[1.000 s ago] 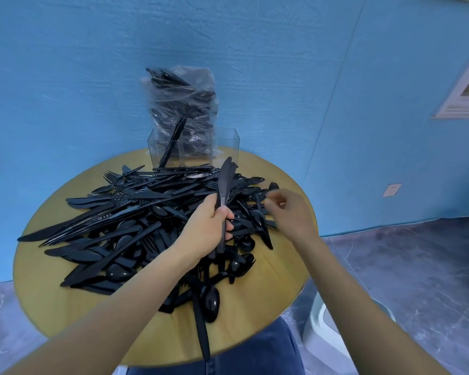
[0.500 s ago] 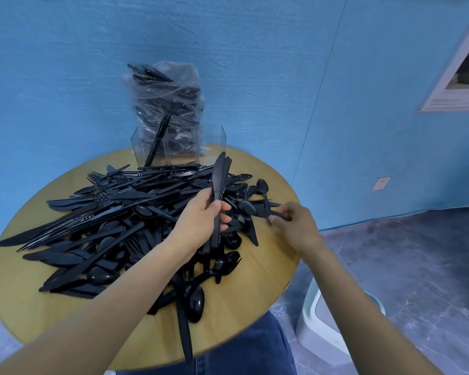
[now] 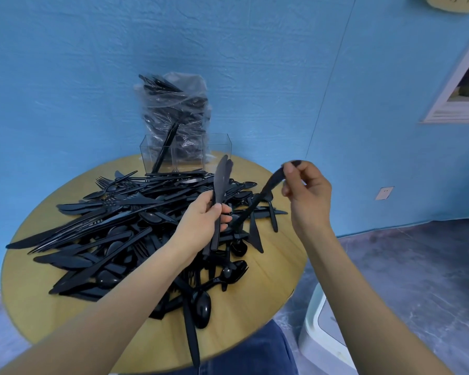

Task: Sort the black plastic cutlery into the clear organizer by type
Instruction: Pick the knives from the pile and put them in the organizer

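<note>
A big heap of black plastic cutlery (image 3: 114, 228) covers the round wooden table (image 3: 268, 288). My left hand (image 3: 201, 226) grips two black knives (image 3: 221, 182) upright above the heap's middle. My right hand (image 3: 306, 193) pinches the blade end of another black knife (image 3: 257, 198), lifted off the pile, its handle slanting down toward my left hand. The clear organizer (image 3: 186, 151) stands at the table's far edge. One black piece (image 3: 165, 148) leans in its left compartment.
A clear plastic bag full of black cutlery (image 3: 175, 112) stands behind the organizer against the blue wall. A white stool or bin (image 3: 320, 336) sits on the floor to the right of the table. My blue trousers show under the table's near edge.
My right hand has risen from the pile's right edge, lifting a black knife up and to the right. My left hand keeps holding its knives in about the same place.
</note>
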